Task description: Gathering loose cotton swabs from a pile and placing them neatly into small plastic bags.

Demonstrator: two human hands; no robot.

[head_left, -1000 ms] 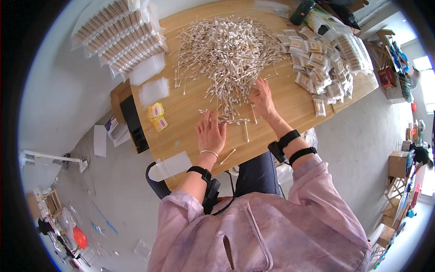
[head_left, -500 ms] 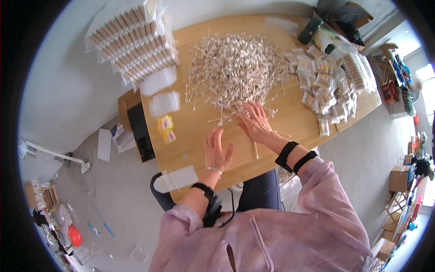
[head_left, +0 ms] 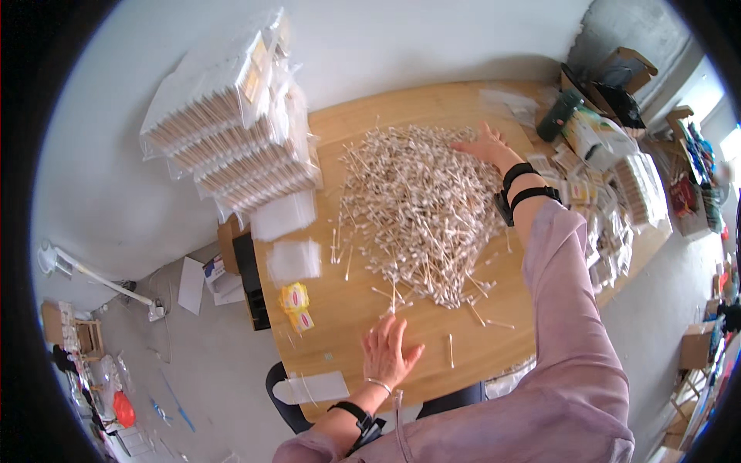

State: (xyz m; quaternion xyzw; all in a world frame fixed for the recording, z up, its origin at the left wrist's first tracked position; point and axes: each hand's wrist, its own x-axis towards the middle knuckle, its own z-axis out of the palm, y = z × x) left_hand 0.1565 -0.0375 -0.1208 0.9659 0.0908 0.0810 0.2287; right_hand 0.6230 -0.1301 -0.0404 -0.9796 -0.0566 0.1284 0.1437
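Right hand flat, fingers spread, on far edge of cotton swab heap; swabs point every way. Left hand splayed, empty, on table.

A pale wooden table stands against a plain white wall. Grey concrete floor lies beneath, with cardboard boxes in daylight at right.

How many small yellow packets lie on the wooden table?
2: the yellow packets lie touching one another near the table's left edge, below a clear bag and ahead of the left hand. More may be hidden.
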